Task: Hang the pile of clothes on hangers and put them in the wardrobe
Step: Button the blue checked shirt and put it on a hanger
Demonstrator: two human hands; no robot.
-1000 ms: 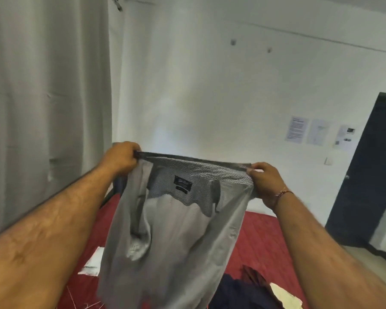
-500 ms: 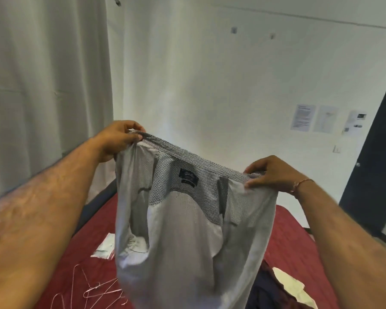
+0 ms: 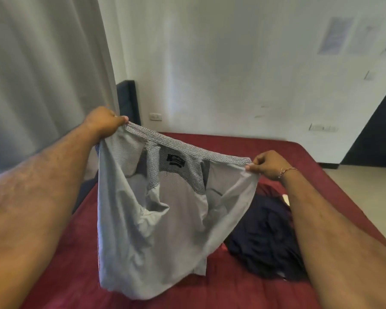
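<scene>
Hands pinch the grey shirt (image 3: 156, 210) taut, left hand (image 3: 103, 121), right hand (image 3: 269, 163); best keep shoulders level, collar open for a hanger

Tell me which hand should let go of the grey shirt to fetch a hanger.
Probably the right hand. It only pinches one collar end with its fingertips, while the left hand has a fuller grip at the higher end and could carry the grey shirt alone. No hanger is in view now.
</scene>
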